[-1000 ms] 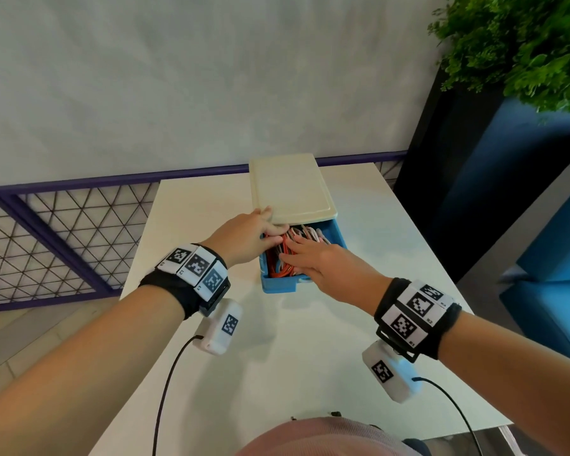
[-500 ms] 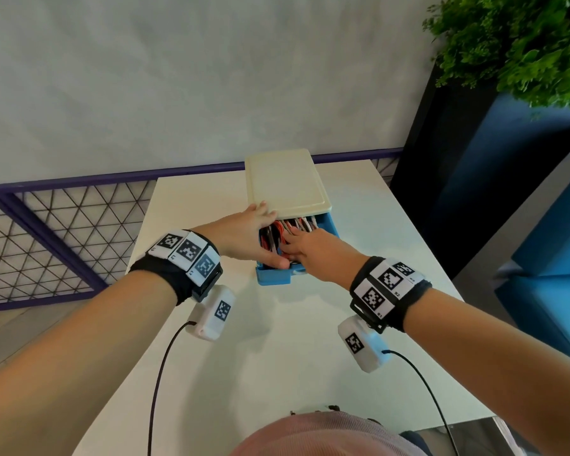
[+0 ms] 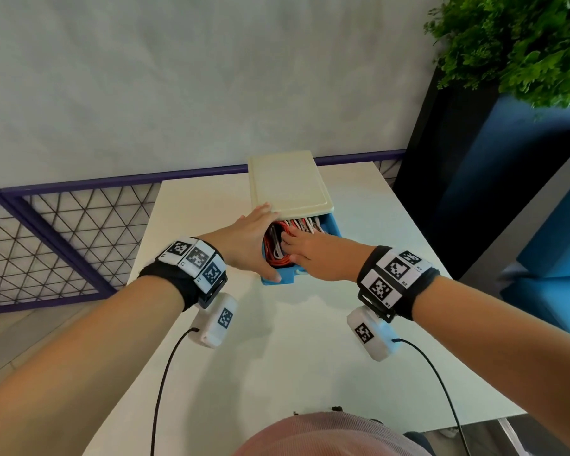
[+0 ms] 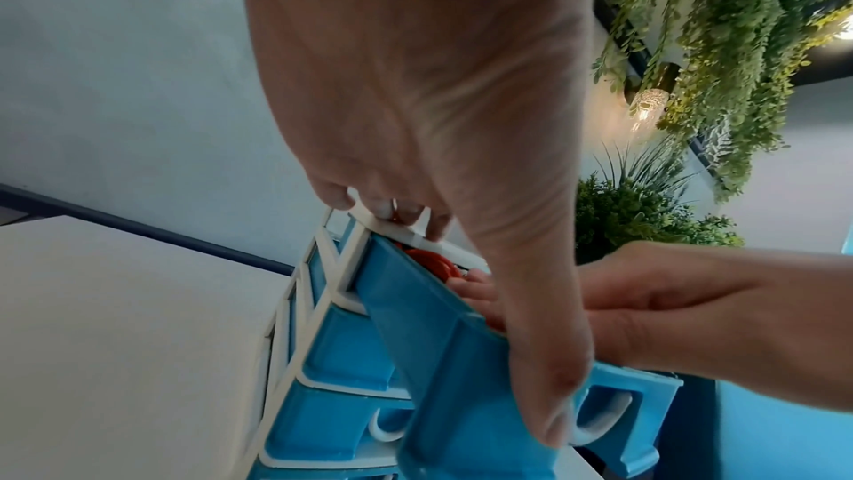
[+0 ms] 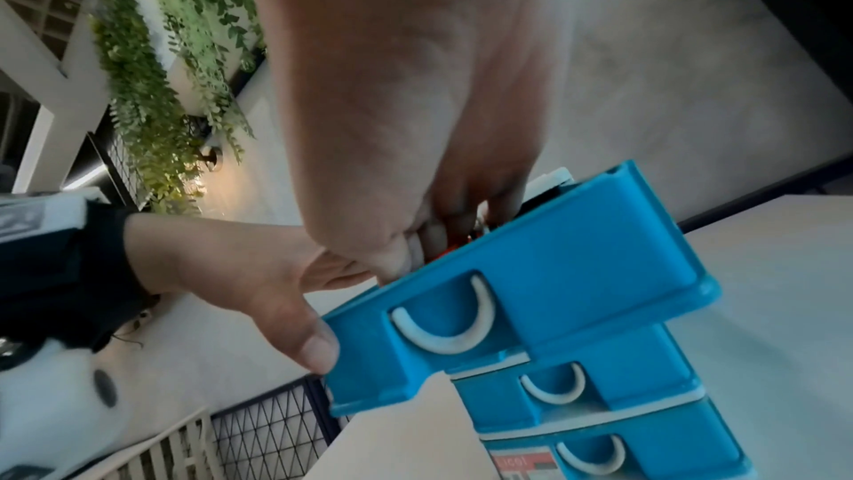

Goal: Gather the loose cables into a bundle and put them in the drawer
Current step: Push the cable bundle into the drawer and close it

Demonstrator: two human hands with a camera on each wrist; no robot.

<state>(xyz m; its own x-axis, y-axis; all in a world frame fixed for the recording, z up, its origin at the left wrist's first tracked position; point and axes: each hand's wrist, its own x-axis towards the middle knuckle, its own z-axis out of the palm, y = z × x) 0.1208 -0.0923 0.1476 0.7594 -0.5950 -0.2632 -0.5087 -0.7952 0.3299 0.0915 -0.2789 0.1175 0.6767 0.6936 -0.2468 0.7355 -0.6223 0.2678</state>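
The right hand point(image 3: 313, 255) lies flat in the open top drawer point(image 3: 285, 277), fingers fairly straight and pressing down on the cables point(image 3: 278, 246); from the right wrist view the fingertips point(image 5: 415, 250) seem to dip among the cords, though whether any of them curls round a cable cannot be told. The left hand point(image 3: 249, 240) is spread along the drawer's left side: its thumb point(image 4: 549, 411) presses against the blue front corner, while its fingers point(image 4: 383, 208) reach up to the cream edge of the cabinet top point(image 3: 287, 184).

The cables, red-orange ones toward the left and white or patterned ones toward the back, sit bundled inside that top drawer, which is pulled out partway from under the cream top. Part of the bundle is hidden under the hands.

The drawer is blue with a white curved handle point(image 5: 443, 327) on its front. Below it, more blue drawers point(image 5: 577, 396) of the same small cabinet are pushed in, each with a like handle.

The cabinet stands on a white table point(image 3: 277, 363), near its far edge. Behind runs a purple railing point(image 3: 79, 185) with wire mesh, and a green plant point(image 3: 520, 44) stands at the right.
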